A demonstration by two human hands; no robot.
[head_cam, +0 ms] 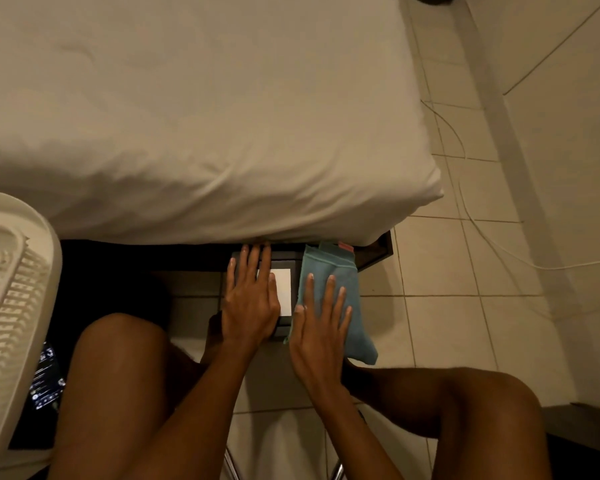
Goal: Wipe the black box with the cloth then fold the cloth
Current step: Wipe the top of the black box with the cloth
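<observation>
The black box [284, 263] sat low in front of the seated person, just under the near edge of the bed [201, 126], with a white label [282, 289] on its top. The left hand [252, 306] lay flat and spread on the box, fingers pointing toward the bed, covering the left part of the label; it gripped nothing. The blue-green cloth [329, 271] was draped over the right side of the box, its lower corner hanging down past the box toward the tiled floor [447, 323]. The right hand [321, 327] pressed flat on the cloth with the fingers splayed and the palm open, not pinching the fabric. A small red tag [346, 246] showed at the cloth's far edge. Both bare knees framed the hands. A white slatted basket [11, 306] stood at the left, with a lit phone [45, 379] beside it. A thin white cable [492, 244] trailed across the floor to the right.
</observation>
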